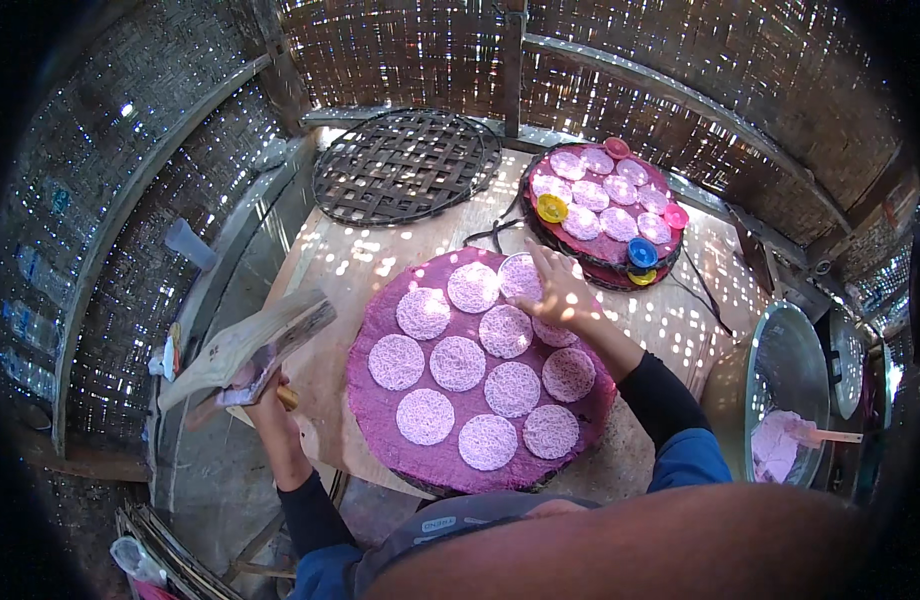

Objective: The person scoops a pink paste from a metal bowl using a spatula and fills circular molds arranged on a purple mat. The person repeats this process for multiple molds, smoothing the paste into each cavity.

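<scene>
My left hand point(266, 409) grips a wooden hand press point(253, 345) with a thick, rough-hewn lever, raised off the table's left edge. Pink material shows in the press. My right hand point(557, 289) reaches over the far right of a round tray covered in magenta cloth point(463, 405). Its thumb and fingers hold a thin, pale ring point(502, 264) that encircles a disc of pink strands point(521, 279). Several similar flat, lacy discs point(457, 364) lie in rows on the cloth. My right hand and forearm partly cover the discs nearest them.
Behind stands another stack of round trays point(598, 214) with pink discs and coloured plastic cups point(642, 253). An open-weave round rack point(407, 166) lies at the back left. On the right, a large metal basin point(764, 360) holds pink dough point(776, 444) and a spatula point(835, 435).
</scene>
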Tool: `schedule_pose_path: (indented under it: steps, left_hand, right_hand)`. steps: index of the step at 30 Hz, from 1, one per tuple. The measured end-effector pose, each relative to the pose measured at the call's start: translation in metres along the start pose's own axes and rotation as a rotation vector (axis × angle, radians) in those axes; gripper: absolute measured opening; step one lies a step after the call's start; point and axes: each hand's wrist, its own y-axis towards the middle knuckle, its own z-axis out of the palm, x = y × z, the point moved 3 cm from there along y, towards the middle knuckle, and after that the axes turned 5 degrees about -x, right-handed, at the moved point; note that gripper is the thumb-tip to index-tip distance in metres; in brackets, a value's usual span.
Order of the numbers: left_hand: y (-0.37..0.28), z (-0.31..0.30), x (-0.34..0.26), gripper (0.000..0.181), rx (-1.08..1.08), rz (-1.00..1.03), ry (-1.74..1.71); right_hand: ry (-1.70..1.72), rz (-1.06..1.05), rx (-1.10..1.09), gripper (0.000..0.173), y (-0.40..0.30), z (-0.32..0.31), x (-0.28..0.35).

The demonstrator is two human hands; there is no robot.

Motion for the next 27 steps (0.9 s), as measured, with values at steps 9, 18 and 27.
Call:
schedule_pose_path:
  steps: [9,18,27]
  left_hand:
    - [0.006,-0.038,0.014,0.019,-0.093,-0.030,0.005]
    - [0.007,-0.051,0.027,0.020,-0.077,-0.120,-0.051]
    - [0.001,-0.047,0.054,0.014,0.101,-0.368,-0.016]
  right_hand:
    - [-0.008,-0.025,-0.042,0.096,0.006,0.005,0.007]
    - [0.297,-0.072,-0.314,0.094,0.002,-0.019,-0.010]
    - [0.058,0.702,-0.106,0.098,-0.162,-0.043,-0.138]
